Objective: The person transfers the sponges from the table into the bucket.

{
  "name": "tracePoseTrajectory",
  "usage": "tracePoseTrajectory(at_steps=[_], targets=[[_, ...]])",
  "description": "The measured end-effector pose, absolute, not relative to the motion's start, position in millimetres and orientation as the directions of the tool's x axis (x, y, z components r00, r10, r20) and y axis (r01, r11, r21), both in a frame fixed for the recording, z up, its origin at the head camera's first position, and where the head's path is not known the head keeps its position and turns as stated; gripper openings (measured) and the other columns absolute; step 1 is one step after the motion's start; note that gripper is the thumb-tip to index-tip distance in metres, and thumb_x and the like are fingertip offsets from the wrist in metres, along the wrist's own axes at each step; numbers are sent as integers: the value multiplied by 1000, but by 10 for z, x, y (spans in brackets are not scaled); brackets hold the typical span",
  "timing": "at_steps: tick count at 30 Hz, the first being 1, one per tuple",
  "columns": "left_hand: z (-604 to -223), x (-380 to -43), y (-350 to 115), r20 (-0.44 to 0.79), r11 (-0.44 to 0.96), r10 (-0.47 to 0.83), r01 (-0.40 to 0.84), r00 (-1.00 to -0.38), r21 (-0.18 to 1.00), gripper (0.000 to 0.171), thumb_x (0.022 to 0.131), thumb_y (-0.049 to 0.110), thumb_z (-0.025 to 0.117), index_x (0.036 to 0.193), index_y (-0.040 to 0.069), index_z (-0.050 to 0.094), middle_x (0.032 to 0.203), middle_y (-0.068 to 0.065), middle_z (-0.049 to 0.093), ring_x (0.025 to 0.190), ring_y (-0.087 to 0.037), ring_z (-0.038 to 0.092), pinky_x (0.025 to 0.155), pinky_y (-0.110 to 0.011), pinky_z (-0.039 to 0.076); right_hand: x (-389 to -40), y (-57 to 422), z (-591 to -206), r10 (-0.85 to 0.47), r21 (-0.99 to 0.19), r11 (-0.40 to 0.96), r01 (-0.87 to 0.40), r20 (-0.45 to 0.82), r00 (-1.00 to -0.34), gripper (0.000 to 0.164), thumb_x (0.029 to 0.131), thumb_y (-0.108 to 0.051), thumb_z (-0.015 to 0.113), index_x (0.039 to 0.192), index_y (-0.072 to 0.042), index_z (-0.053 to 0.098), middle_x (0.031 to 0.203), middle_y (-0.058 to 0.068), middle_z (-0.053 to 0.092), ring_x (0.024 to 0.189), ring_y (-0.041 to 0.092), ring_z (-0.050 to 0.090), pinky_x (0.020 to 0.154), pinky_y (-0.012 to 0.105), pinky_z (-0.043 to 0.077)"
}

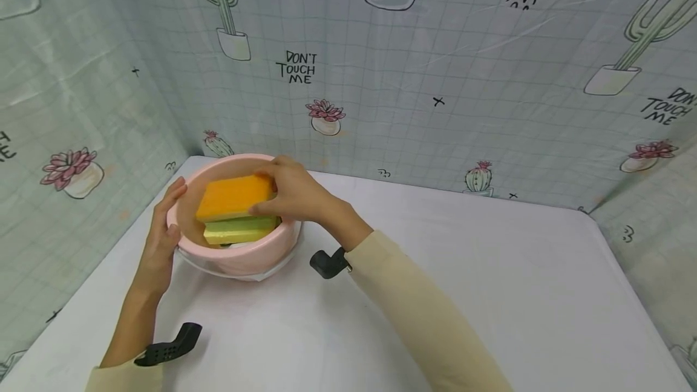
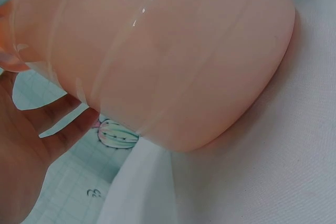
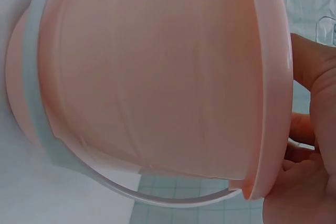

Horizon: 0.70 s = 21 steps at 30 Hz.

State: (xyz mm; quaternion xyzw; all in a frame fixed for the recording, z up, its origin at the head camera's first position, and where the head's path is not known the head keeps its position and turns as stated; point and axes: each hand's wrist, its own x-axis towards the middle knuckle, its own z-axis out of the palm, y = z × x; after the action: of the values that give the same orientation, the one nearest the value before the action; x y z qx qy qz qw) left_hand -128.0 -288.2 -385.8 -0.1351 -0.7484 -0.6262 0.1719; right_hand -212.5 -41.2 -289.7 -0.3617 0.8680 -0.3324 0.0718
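Observation:
A pink bucket (image 1: pixel 256 262) with a white handle (image 3: pixel 173 201) stands at the back left of the table. Within it lie an orange block (image 1: pixel 231 197), sponge-like in look, and a yellow-green block (image 1: pixel 239 231) directly under it. My right hand (image 1: pixel 296 189) reaches over the right rim and grips the orange block by its right end, thumb in front. With fairly straight fingers my left hand (image 1: pixel 162 238) rests against the bucket's outer left side; in the left wrist view its fingers (image 2: pixel 73 127) touch the wall. Whatever lies beneath the blocks is mostly hidden.
A white-covered table (image 1: pixel 463 271) extends to the right and front of the bucket. Behind and at both sides hangs a cactus-print sheet (image 1: pixel 381 77). Each wrist wears a black camera mount (image 1: pixel 171 346).

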Motion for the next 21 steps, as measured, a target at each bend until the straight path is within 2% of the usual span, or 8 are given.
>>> tracePoseTrajectory(at_steps=[4,10,21], targets=[[-3853,-1281,-2874,421,169,-13,413,-907,895,59,94,32,46,149,18,31,158,1,12,144,-20,3,107,-55,-16,-2122,-437,-2887,-676,-595,549,-588,98,-730,64,79,-33,77,134,-10,53,122,6,50,101,14,47,83,18,43],[-3826,-1270,-2850,410,228,-12,397,-912,889,59,95,33,42,150,20,28,158,5,12,144,-19,5,107,-59,-10,-2114,-458,-2857,-682,-543,592,-596,56,-729,66,82,-32,75,139,-11,48,134,10,47,111,16,46,94,23,41],[-3820,-1255,-2860,418,258,-12,401,-908,879,58,95,33,41,150,19,28,159,5,12,144,-18,5,107,-60,-9,-2095,-414,-2808,-701,-543,593,-595,16,-713,68,85,-38,71,142,-10,45,141,10,41,120,18,43,101,27,38]])
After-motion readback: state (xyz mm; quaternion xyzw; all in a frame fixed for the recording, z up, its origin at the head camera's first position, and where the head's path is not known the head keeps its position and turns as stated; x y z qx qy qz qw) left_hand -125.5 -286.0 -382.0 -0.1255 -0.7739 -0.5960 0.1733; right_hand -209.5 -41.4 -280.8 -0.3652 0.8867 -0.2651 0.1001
